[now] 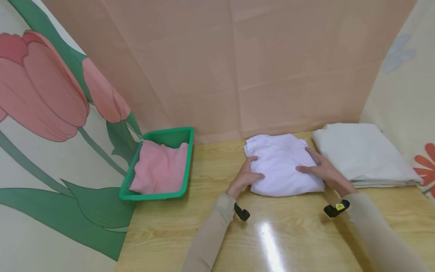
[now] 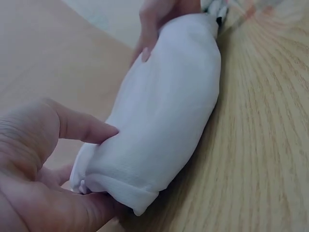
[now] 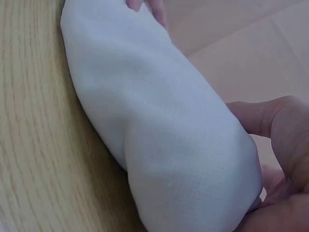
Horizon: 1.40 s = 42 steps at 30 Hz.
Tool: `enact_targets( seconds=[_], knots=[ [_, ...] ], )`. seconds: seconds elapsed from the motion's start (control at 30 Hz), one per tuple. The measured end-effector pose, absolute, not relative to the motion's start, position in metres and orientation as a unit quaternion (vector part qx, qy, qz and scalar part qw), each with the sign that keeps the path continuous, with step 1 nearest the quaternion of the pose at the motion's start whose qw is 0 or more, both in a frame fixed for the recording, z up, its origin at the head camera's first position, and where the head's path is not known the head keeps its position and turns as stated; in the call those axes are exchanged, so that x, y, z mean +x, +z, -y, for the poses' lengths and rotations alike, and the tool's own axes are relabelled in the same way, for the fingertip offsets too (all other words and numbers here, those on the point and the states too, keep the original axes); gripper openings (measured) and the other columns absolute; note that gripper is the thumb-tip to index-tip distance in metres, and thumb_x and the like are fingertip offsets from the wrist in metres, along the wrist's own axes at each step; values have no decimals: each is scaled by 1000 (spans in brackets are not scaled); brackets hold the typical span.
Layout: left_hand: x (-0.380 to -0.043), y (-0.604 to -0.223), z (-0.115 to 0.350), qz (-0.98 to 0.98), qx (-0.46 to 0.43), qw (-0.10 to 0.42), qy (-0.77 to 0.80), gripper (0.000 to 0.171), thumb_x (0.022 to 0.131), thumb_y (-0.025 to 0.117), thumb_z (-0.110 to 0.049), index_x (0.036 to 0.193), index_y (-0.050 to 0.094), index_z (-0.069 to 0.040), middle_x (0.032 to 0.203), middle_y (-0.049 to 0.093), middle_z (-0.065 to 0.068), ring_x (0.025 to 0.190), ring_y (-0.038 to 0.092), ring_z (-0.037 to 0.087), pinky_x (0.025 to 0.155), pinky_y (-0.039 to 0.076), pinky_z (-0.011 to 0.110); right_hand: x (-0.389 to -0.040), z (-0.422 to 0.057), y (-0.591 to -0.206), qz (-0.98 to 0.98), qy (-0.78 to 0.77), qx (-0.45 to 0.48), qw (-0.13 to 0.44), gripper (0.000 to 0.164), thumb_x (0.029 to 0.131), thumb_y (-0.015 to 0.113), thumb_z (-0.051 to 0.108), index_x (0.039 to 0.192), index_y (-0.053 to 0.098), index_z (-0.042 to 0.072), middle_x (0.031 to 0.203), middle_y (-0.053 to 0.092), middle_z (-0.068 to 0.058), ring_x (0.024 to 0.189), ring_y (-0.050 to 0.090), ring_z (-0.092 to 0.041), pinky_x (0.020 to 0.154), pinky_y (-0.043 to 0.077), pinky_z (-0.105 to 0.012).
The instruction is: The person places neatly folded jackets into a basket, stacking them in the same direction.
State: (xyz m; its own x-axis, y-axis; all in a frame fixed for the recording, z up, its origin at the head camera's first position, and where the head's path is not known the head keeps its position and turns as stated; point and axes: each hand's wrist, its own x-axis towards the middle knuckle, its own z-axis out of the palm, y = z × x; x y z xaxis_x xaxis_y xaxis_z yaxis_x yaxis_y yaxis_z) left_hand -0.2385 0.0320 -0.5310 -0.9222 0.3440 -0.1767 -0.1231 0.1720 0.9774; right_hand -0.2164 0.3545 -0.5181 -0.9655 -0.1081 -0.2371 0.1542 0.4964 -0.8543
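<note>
A folded white cloth (image 1: 283,166), faintly lavender in the head view, lies on the wooden table in front of me. My left hand (image 1: 244,177) grips its left side, the thumb (image 2: 91,128) on top and other fingers at the lower edge, partly hidden. On the opposite side my right hand (image 1: 325,172) holds the cloth between thumb and fingers. In the right wrist view the cloth (image 3: 145,106) looks thick and rounded along its near fold. Some right fingertips are hidden behind it.
To the left stands a green basket (image 1: 185,170) with a pink cloth (image 1: 161,168) inside. A larger folded white sheet (image 1: 367,155) lies close by on the right. Behind the table (image 1: 217,158) hangs a pinkish-beige covering (image 1: 190,75); a flower-painted wall (image 1: 102,166) borders the left.
</note>
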Motion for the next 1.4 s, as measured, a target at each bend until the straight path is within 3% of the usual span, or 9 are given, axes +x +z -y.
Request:
enact_targets(
  seconds=[0.2, 0.43, 0.6, 0.77, 0.9, 1.0, 1.07, 1.23, 1.4],
  knots=[
    [-242, -532, -27, -693, 96, 244, 671, 83, 86, 78, 0, 158, 45, -21, 156, 44, 15, 121, 56, 25, 111, 49, 46, -216, -358, -518, -837, -529, -14, 139, 118, 95, 82, 37, 173, -5, 25, 179, -16, -9, 161, -21, -45, 122, -1, -78],
    [-245, -540, -32, -692, 80, 243, 675, 69, 96, 79, -19, 156, 50, -34, 166, 38, 7, 139, 50, 25, 116, 46, 50, -212, -364, -523, -823, -545, -43, 155, 106, 98, 78, 34, 174, 4, 29, 180, -12, -4, 161, -21, -44, 121, -3, -79],
    [-247, -543, -35, -699, 85, 231, 671, 73, 96, 77, -11, 157, 48, -38, 171, 31, 4, 150, 39, 29, 122, 38, 53, -214, -367, -525, -817, -553, -61, 152, 93, 99, 77, 29, 173, 21, 25, 181, -2, -7, 162, -17, -42, 123, -3, -76],
    [-248, -543, -37, -693, 82, 231, 677, 81, 92, 77, -2, 159, 47, -36, 170, 31, 6, 146, 42, 30, 118, 42, 54, -216, -369, -527, -799, -577, -68, 157, 89, 98, 78, 20, 171, 27, 19, 180, -5, -13, 161, -15, -46, 123, -2, -77],
    [-249, -543, -36, -686, 62, 241, 684, 89, 85, 79, 3, 158, 48, -38, 169, 32, 9, 138, 47, 29, 113, 47, 54, -218, -373, -530, -774, -600, -63, 190, 91, 99, 76, 15, 172, 22, 25, 180, -10, -14, 161, -5, -45, 126, 29, -52],
    [-250, -542, -33, -684, 53, 249, 683, 91, 83, 82, 1, 156, 49, -42, 171, 30, 10, 136, 47, 30, 110, 49, 54, -218, -372, -531, -756, -617, -67, 207, 93, 99, 74, 13, 172, 19, 29, 179, -11, -16, 158, 5, -42, 105, 46, -25],
    [-250, -542, -31, -687, 56, 254, 678, 92, 83, 82, -1, 157, 48, -44, 172, 27, 10, 136, 47, 31, 110, 49, 55, -216, -372, -530, -747, -627, -72, 210, 94, 99, 73, 12, 173, 18, 27, 178, -11, -18, 155, 9, -42, 95, 49, -18],
    [-252, -541, -28, -700, 69, 251, 665, 95, 83, 82, 0, 158, 46, -46, 174, 24, 9, 143, 42, 32, 114, 45, 56, -211, -368, -528, -754, -618, -78, 209, 94, 100, 73, 12, 173, 16, 26, 178, -11, -20, 152, 14, -43, 99, 49, -28],
    [-252, -542, -27, -701, 71, 244, 666, 100, 82, 81, 6, 159, 45, -47, 175, 23, 10, 147, 39, 35, 115, 45, 57, -209, -365, -528, -762, -610, -74, 206, 98, 100, 73, 13, 173, 10, 30, 178, -18, -17, 155, 4, -48, 117, 34, -65]
  ],
)
